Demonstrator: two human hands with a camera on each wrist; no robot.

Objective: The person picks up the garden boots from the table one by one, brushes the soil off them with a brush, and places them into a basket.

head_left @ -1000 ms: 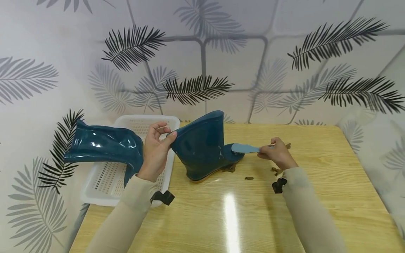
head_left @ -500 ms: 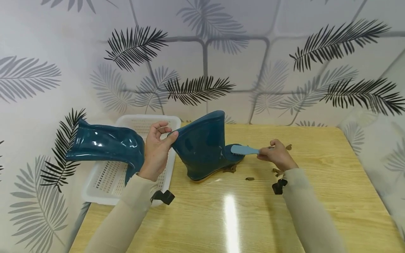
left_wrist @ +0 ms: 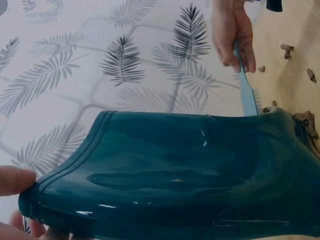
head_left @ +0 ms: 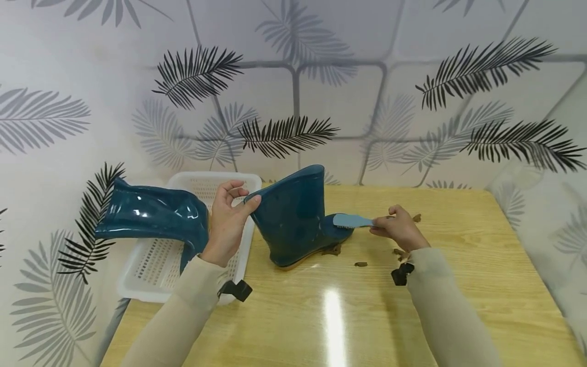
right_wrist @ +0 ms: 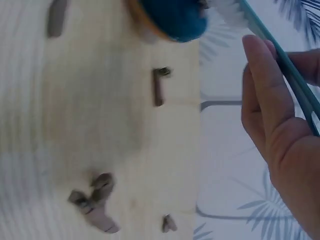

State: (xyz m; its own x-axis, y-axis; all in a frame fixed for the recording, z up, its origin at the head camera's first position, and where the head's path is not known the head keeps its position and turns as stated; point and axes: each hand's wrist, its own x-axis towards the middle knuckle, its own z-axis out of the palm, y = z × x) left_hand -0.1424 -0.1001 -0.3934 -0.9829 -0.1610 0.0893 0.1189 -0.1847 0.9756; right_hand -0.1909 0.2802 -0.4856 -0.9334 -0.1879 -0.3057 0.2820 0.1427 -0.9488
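Observation:
A glossy dark teal rubber boot stands on the wooden table, its toe to the right. My left hand pinches the rim of its shaft between thumb and fingers, as the left wrist view shows from close by. In my right hand is the handle of a light blue brush, its white bristles facing down on the top of the boot's toe. The right wrist view shows the brush handle held between thumb and fingers, with the boot's toe beside it.
A second teal boot lies on its side across a white perforated basket at the left. Several brown clumps are scattered on the table around the toe and right hand. A leaf-patterned wall covering rises behind.
The brush has shifted slightly left along the boot's toe with my right hand. The left hand keeps its hold on the rim, and the whole head view has tipped a little upward.

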